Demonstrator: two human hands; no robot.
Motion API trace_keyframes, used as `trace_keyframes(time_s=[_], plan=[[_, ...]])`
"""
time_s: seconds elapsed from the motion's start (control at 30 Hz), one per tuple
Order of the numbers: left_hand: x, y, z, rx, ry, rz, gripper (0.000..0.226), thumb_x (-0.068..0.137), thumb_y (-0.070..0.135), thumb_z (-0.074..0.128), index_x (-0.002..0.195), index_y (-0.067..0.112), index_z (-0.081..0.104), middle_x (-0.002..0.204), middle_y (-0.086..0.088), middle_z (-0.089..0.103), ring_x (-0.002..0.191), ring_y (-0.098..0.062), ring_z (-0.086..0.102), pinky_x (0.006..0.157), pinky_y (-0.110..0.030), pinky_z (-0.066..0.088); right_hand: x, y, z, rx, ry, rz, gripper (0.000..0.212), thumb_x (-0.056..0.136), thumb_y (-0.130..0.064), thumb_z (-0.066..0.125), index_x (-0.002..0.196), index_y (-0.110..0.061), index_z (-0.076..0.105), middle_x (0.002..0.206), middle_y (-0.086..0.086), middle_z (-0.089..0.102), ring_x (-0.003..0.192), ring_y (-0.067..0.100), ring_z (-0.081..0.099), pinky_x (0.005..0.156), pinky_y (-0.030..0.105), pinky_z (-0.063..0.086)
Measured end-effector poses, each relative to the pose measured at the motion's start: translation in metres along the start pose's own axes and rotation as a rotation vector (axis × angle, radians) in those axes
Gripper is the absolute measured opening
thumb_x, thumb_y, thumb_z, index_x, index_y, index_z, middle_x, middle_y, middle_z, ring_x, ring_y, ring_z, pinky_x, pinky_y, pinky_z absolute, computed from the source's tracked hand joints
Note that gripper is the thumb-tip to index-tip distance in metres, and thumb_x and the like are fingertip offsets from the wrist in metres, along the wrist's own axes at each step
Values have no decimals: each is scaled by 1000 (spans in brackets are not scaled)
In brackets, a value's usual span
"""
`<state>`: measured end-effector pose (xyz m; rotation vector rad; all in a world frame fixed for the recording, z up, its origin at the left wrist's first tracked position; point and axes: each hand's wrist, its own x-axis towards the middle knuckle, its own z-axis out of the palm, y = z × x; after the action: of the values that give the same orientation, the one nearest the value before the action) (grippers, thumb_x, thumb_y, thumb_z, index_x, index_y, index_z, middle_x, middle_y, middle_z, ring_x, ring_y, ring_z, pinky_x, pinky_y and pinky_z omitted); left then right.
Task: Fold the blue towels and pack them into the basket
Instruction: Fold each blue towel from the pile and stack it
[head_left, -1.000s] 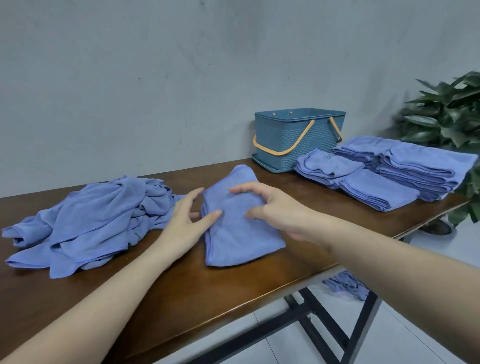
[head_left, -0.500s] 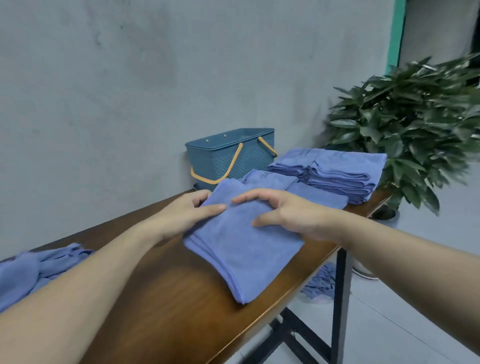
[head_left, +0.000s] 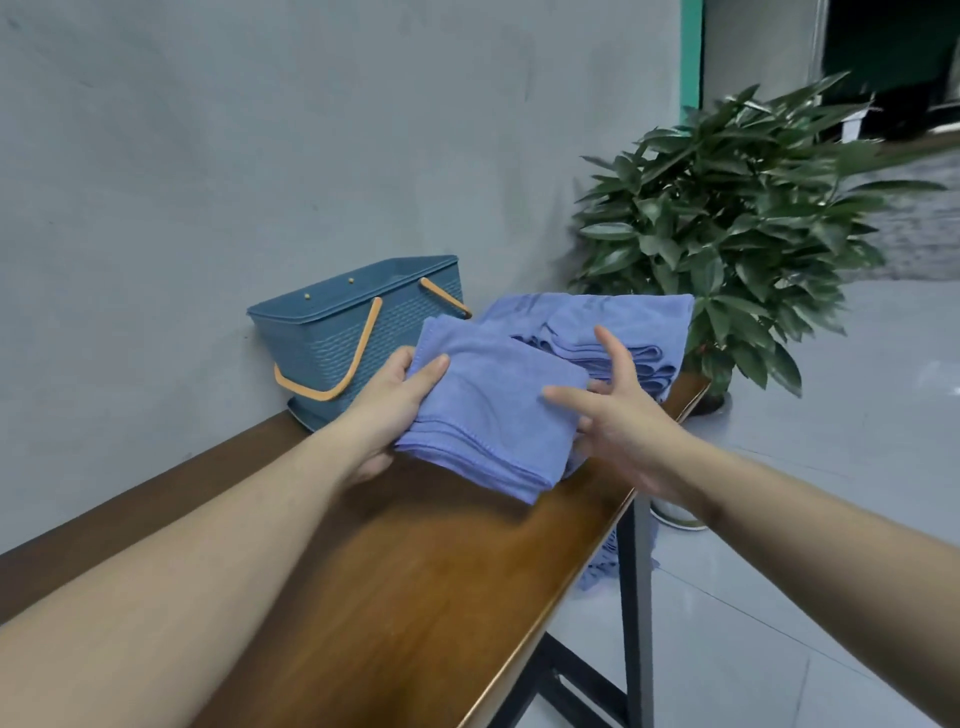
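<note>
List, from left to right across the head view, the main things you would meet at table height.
Blue basket → left hand → folded towel held up → right hand → stack of folded towels → potted plant.

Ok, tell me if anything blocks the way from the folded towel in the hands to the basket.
Nothing visible does. The left hand grips the folded towel, lifted just right of the basket. The basket's top looks open, its orange handles hang down the sides. The towel stack lies further right, off that path.
</note>
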<state>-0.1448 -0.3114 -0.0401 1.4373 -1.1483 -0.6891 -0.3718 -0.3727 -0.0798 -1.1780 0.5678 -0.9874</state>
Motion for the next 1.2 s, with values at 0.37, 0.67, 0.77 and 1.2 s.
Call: trace_keyframes(time_s=[0.37,0.67,0.77,1.2], plan=[[91,-36,52,401,84,68,34,87,20,75,113,20,53,82,-2,58,71,-18,57,59,-21,42,61,12,-48,-1049,57,-311,43,87,10,47,107,-20,69,147,3,41,140,12,39,97,2,21],[89,-67,55,1074,-50,434,23,97,22,57,114,26,72,123,-2,56,112,-28,55,90,-43,48,52,20,-53,-1423,36,-137,33,100,-49,45,131,-47,57,153,-22,34,132,13,50,105,38,43],[74,-55,54,1225,-61,374,32,102,40,45,127,35,64,149,5,40,133,-26,41,100,-47,41,47,11,-47,-1570,35,-80,42,99,-63,37,139,-52,45,157,-23,28,132,20,52,102,40,45],[-80,-73,-70,1155,-23,106,42,100,58,37,135,42,54,155,12,33,139,-17,37,111,-43,34,-14,22,49,-1432,-242,-405,41,98,-47,52,139,-47,48,147,-20,42,118,16,60,90,34,49]])
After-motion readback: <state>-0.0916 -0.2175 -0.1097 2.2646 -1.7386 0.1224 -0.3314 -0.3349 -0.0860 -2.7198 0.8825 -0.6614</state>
